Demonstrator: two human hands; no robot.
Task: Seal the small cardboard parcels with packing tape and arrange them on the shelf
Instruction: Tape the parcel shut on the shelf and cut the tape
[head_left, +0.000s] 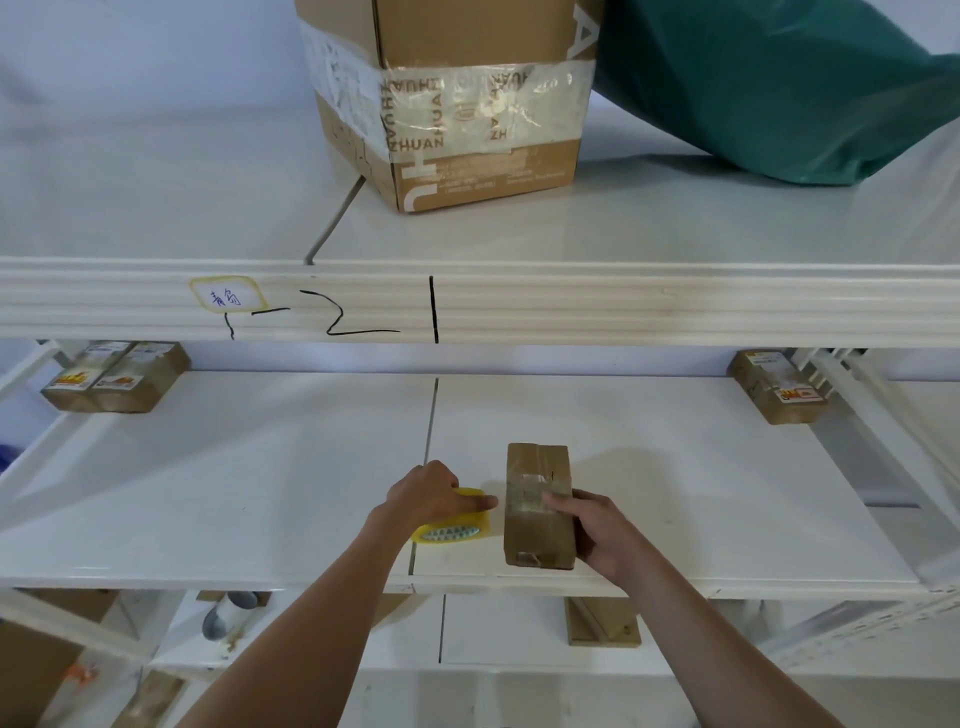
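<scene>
middle shelf (260, 467): small parcel (540, 506), yellow tape roll (457, 530) just beside it, two parcels (117, 376) back left, one (776, 387) back right
top shelf (156, 197): taped carton (452, 98), green bag (779, 83)

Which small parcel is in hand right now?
The parcel at front centre, gripped by the right hand beside the yellow tape roll. The back-left pair and back-right parcel sit untouched.

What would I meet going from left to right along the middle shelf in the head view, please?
Two labelled parcels at back left → yellow tape roll under the left hand → brown parcel gripped by the right hand → labelled parcel at back right.
</scene>
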